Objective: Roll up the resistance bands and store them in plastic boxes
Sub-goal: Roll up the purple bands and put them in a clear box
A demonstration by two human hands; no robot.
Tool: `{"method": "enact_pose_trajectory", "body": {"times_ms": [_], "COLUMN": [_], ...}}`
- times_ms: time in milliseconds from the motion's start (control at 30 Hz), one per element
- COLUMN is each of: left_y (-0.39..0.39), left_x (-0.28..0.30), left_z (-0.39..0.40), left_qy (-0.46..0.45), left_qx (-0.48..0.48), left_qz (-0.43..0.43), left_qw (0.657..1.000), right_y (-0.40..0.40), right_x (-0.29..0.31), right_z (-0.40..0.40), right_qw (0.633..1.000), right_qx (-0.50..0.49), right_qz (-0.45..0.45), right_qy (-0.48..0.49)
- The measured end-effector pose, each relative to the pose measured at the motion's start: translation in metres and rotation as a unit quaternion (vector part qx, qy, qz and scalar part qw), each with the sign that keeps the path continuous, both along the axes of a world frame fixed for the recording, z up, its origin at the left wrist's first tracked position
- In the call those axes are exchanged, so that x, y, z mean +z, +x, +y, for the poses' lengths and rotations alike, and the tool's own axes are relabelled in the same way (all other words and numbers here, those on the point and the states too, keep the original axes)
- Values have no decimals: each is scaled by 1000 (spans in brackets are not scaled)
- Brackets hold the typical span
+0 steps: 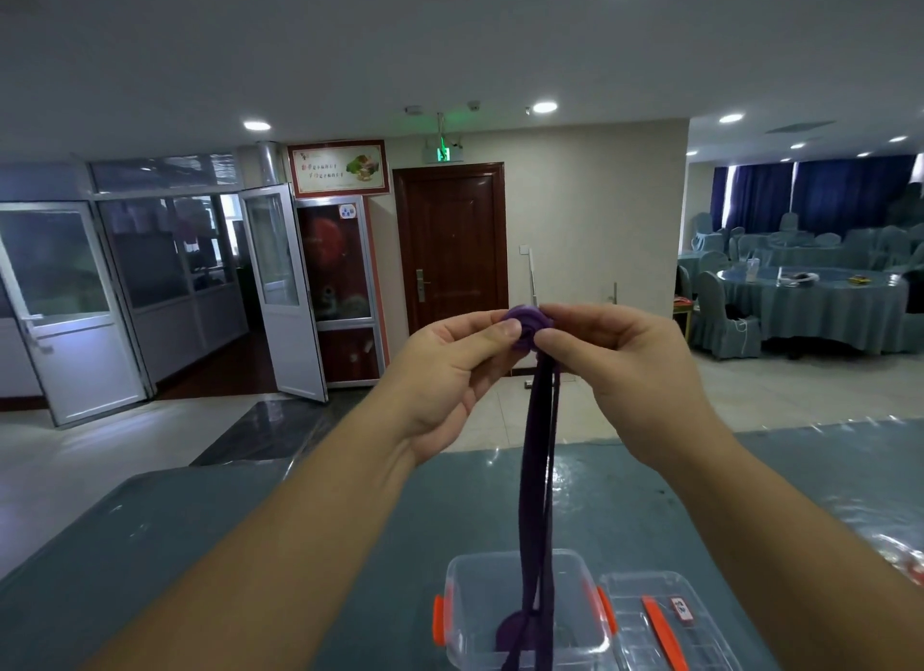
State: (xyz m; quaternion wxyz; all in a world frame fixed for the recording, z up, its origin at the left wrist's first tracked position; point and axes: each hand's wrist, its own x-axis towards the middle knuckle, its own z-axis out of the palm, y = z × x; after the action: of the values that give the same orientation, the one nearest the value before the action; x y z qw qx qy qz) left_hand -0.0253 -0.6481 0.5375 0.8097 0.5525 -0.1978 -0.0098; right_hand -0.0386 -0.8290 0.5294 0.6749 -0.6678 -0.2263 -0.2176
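Below your fingers a teal cloth covers the table [210,545], and beyond it pale floor tiles run to glass doors [75,310] far left of your hands, a dark wooden door [452,250] straight behind them, and covered banquet tables [820,300] under blue curtains off to the right. Your left hand [450,370] pinches the rolled end of the purple resistance band [530,323] with thumb and curled fingers; your right hand [620,365] grips the same roll from the other side. From between your fingertips the band's loose tail hangs straight down into a clear plastic box [460,595] with orange clips. A purple lump lies inside that box, too hidden by the tail to identify. Right of it, a clear lid [635,635] is cut off by the bottom edge
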Motion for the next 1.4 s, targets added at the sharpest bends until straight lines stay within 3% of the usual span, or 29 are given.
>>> {"method": "enact_pose_trajectory", "body": {"times_ms": [67, 133, 233, 333, 433, 567, 667, 733, 833, 933, 1100, 1200, 1267, 1367, 1400], "left_y": [0, -3, -5, -8, -8, -1, 4, 4, 0, -1, 8, 14, 15, 10, 9], "left_x": [-2, 2, 13, 19, 19, 4, -5, -4, 4, 10, -1, -10, -9, 1, 4], "left_z": [-1, 3, 13, 18, 18, 9, 4, 7, 15, 18, 12, 4, 5, 10, 12], "left_qy": [26, 162, 379, 464, 436, 238, 136, 188, 379, 404, 177, 52, 86, 291, 321], "left_qx": [21, 78, 121, 111, 114, 79, 50, 63, 102, 96, 57, 33, 37, 90, 101], "left_qz": [0, -44, -120, -138, -133, -76, -38, -53, -109, -120, -41, 13, 16, -67, -87], "left_qw": [999, 983, 910, 868, 883, 965, 989, 979, 913, 902, 982, 998, 995, 950, 938], "right_y": [1, 0, -1, -3, 0, 7, 11, 12, 8, 3, 8, 10, 11, 10, 9], "right_x": [2, 6, 12, 18, 13, -4, -11, -9, -6, 2, -2, -4, -1, 5, 6], "right_z": [-3, -9, -16, -19, -18, -8, -3, -6, -13, -15, -7, -2, -6, -14, -15], "right_qw": [1000, 998, 978, 955, 975, 997, 999, 999, 986, 969, 994, 998, 996, 978, 974], "right_qx": [4, -1, -19, -21, -10, -15, 0, 7, 10, 23, -13, -12, -11, -13, -11], "right_qz": [11, 9, 0, -2, -9, -8, 7, 21, 32, 22, 0, -5, 3, 2, -3], "right_qy": [-12, -65, -207, -294, -222, -71, -31, -41, -165, -247, -106, -61, -91, -206, -225]}}
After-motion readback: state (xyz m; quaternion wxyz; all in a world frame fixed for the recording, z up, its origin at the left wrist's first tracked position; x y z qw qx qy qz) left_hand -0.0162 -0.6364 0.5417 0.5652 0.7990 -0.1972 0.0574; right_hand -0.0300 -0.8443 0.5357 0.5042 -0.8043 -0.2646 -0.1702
